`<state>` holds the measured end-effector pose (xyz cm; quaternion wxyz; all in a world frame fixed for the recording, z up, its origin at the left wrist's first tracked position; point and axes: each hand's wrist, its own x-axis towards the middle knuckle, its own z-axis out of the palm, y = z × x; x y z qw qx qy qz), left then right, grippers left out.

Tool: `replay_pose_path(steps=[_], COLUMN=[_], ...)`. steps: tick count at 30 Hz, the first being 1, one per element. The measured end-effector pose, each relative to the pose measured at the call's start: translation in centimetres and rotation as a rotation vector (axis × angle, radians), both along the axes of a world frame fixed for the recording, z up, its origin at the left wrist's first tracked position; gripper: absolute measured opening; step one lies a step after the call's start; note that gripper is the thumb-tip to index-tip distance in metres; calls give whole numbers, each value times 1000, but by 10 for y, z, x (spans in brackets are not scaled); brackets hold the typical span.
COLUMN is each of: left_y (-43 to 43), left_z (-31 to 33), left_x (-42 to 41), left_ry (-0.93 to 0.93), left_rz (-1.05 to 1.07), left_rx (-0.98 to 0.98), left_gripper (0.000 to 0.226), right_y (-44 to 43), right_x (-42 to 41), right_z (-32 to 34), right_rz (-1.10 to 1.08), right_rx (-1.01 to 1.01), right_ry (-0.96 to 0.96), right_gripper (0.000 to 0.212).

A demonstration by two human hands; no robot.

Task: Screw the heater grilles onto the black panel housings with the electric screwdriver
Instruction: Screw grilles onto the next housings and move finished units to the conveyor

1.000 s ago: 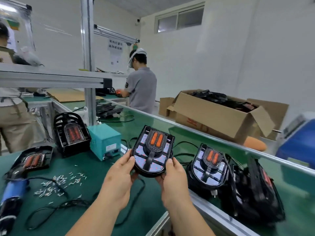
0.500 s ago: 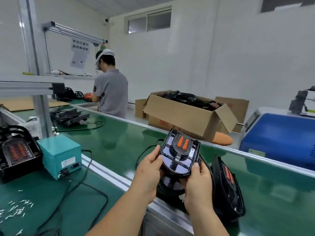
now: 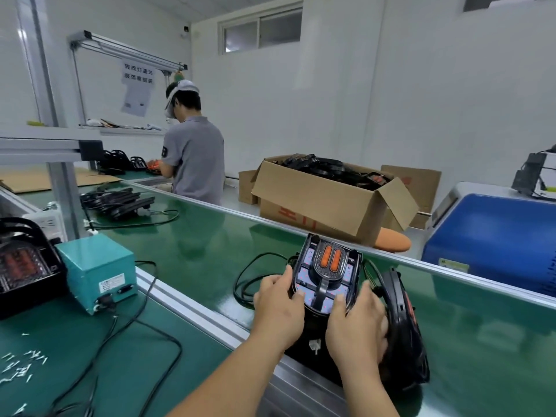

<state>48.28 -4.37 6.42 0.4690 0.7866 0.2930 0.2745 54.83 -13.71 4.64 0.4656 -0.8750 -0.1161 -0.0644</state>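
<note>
- The left hand (image 3: 278, 307) and right hand (image 3: 356, 326) grip the black panel housing (image 3: 326, 276) by its two long edges, thumbs pressed on its face and fingers curled behind.
- The housing is held over the near edge of the conveyor belt (image 3: 210, 245), face tilted up toward the camera. Its long axis runs away from the person, with the orange heater elements (image 3: 331, 255) at the far, upper end.
- A second black unit (image 3: 304, 347) lies directly beneath, and a third unit (image 3: 403, 320) stands on edge just beside the right hand.
- A black cable (image 3: 249, 281) loops on the belt to the left of the left hand, with open green belt beyond it.
- An aluminium rail (image 3: 186, 302) divides the belt from the desk (image 3: 135, 371), which carries a teal box (image 3: 96, 269) and loose screws (image 3: 18, 365).
- Past the belt's far edge sits an open cardboard box (image 3: 316, 203) of black parts.
</note>
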Motion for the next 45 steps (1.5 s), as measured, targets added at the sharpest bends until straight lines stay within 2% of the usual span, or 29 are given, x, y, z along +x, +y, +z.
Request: replay_pose_path(steps=[3,7,15,19,25,33,38,42,45], left_y=[-3,-5,6,25,67,118,133,140,145], left_z=[0,2,9,10,5,-6,-12,-11,-12], left_x=[-1,-5,-16,-35,-94,-173,-212,-263,-312], left_ry=[11,-1,-79,-127,-174,-298,-323,-339,-348], left_rz=[-63,-88,-17,44,218,418,504,628,743], left_rx=[-35,-38,-24,-61,-112,-221,-242,-212,-213], left_gripper=[62,58,54,51,50,47,47,46,44], right_y=[-1,1,16,38,84,121,162,204,227], right_x=[-4,-9,-23,-33,-57,-73,-124,-198,-258], right_z=[1,7,15,23,31,35,27,21,20], right_rz=[10,60,205,300,414,429,622,854,1037], right_rx=[-152,-180,0,92,110,68,116,117,98], right_ry=[-116,-96,-148,-190,-237,-164,-150,-127,-98], right_gripper=[58,57,54,53,54,55,54,46,49])
